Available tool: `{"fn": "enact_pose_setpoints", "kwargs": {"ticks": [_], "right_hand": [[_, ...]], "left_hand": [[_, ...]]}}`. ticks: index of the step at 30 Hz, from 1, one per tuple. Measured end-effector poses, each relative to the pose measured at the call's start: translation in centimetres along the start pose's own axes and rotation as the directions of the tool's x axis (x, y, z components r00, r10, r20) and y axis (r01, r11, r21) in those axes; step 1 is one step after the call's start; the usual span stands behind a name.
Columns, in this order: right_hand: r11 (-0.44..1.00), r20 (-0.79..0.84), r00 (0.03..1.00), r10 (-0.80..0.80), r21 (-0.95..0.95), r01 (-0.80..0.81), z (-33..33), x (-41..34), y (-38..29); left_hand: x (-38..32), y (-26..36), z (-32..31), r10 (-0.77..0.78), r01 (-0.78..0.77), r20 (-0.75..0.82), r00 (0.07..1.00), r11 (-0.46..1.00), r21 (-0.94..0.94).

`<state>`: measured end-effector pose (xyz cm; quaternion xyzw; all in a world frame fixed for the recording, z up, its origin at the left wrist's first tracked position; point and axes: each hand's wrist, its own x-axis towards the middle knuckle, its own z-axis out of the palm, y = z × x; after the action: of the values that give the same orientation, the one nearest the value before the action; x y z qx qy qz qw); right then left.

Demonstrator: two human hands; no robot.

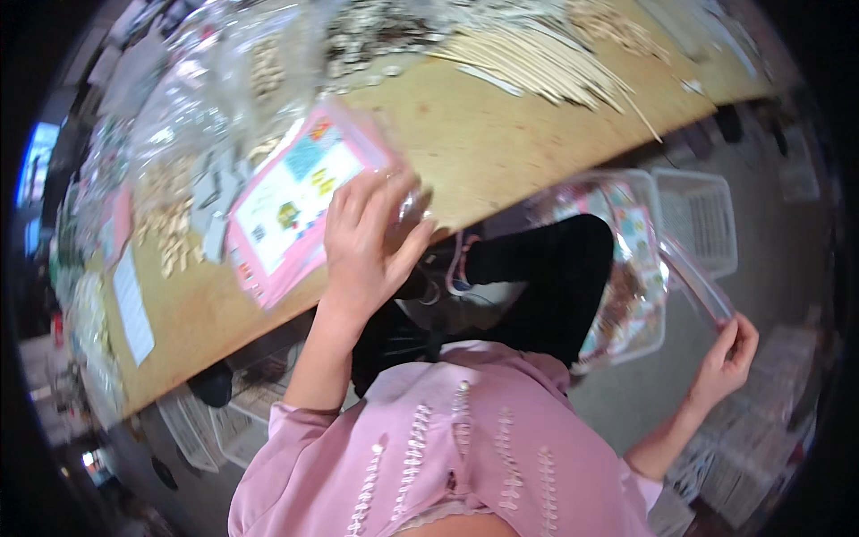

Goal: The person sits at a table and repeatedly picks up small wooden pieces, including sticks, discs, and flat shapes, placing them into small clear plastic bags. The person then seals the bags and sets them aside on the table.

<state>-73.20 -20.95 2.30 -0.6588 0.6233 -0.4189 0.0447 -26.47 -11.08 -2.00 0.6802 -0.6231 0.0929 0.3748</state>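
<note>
My left hand (366, 245) is over the right edge of a stack of pink printed plastic bags (295, 208) at the table's near edge; its fingers are spread and blurred, and whether they grip a bag is unclear. Out to the right, my right hand (728, 342) pinches the corner of a clear plastic bag with a pink edge (698, 282). That bag hangs beside a translucent plastic bin (661, 322) filled with packed printed bags. Small wooden pieces (168, 231) and grey flat strips (218, 201) lie left of the stack.
On the wooden table (463, 148) lie a bundle of thin wooden sticks (530, 60), a pile of small whitish discs (376, 40) and clear plastic bags (181, 101). A white paper strip (133, 305) is at the left. An empty white basket (698, 218) stands on the floor beyond the bin.
</note>
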Motion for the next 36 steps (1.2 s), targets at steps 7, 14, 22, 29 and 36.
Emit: {"fn": "enact_pose_setpoints", "kwargs": {"ticks": [7, 14, 22, 29, 36], "right_hand": [[0.978, 0.528, 0.844, -0.09, -0.115, 0.176, 8.4, -4.0, -2.6], [0.902, 0.661, 0.623, -0.419, 0.379, 0.204, 14.7, -6.9, -11.4], [0.759, 0.842, 0.259, -0.474, 0.539, -0.365, 19.8, -8.6, -19.5], [0.494, 0.9, 0.046, -0.434, 0.281, -0.823, 23.4, -7.5, -24.2], [0.711, 0.859, -0.223, -0.46, 0.206, -0.673, 22.2, -8.2, -20.7]], "left_hand": [[-1.5, -4.4, -0.1, -0.263, 0.247, 0.019, 0.965, 0.926, 0.287], [-2.7, -5.0, -0.7, -0.296, 0.303, -0.096, 0.95, 0.95, 0.072], [-3.9, -5.1, -1.2, -0.339, 0.328, -0.242, 0.909, 0.941, -0.085], [-6.5, -2.6, -4.1, -0.069, 0.031, -0.257, 0.964, 0.988, -0.152], [-12.3, 1.2, -4.9, -0.129, 0.127, 0.019, 0.992, 0.927, -0.354]]}}
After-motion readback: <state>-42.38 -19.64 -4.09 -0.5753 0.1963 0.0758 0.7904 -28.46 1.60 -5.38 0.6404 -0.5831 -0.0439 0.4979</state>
